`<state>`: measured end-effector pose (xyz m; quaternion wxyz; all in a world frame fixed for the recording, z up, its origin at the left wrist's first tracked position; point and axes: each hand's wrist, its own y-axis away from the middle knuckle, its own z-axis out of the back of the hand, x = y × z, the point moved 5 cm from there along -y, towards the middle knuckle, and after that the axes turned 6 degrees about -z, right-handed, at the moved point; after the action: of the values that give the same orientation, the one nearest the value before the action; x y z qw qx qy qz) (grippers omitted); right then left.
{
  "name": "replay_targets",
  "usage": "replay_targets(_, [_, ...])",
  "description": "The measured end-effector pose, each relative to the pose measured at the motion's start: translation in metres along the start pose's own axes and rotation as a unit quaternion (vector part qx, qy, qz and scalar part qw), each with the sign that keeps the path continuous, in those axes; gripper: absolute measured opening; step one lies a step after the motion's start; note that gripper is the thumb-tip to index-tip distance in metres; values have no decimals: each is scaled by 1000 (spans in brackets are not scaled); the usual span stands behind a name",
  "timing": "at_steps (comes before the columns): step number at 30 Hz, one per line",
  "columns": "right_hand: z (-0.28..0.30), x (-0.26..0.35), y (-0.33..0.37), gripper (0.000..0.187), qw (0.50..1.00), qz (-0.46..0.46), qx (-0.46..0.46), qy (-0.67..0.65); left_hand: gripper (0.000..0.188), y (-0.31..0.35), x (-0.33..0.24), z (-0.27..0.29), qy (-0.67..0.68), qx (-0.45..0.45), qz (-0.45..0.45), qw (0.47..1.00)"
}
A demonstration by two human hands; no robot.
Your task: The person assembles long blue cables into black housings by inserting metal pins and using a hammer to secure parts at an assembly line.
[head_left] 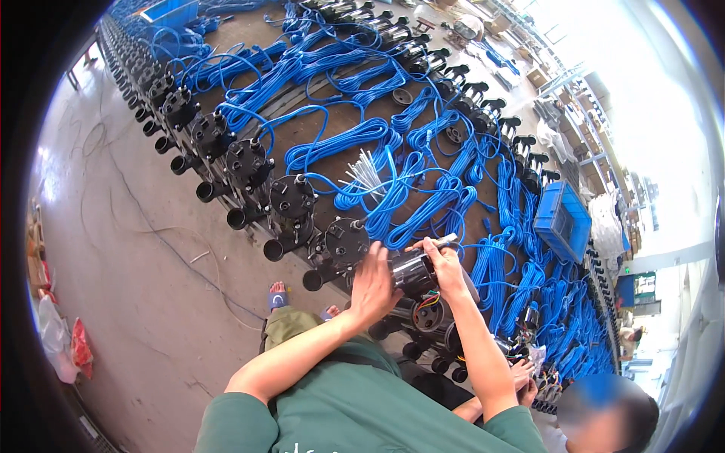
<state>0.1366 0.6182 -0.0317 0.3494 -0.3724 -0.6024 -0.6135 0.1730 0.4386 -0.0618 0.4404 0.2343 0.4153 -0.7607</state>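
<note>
A glossy black cylindrical housing [412,272] lies on its side in front of me, at the table's near edge. My left hand [370,288] cups its left end, with the fingers curved against it. At its right end is my right hand [447,270], its thumb and fingers pinched around a short pale stick-like piece [445,241] whose kind I cannot make out. Thin coloured wires [430,299] come out just below the right hand. Beside my left hand stands a black pump-like unit [347,240] with a round, bolted top.
Rows of similar black units [248,162] line both table edges. Coiled blue cables [336,143] cover the brown tabletop, with a bundle of white ties [365,174] among them. A blue crate [563,221] sits at right. A co-worker's hands [523,377] work nearby, lower right.
</note>
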Motion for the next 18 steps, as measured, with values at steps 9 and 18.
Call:
replay_targets(9, [14, -25, 8, 36, 994, 9, -107, 35, 77, -9, 2, -21, -217, 180, -7, 959])
replay_targets(18, [14, -25, 10, 33, 990, 29, -120, 68, 115, -5, 27, -21, 38, 259, 249, 932])
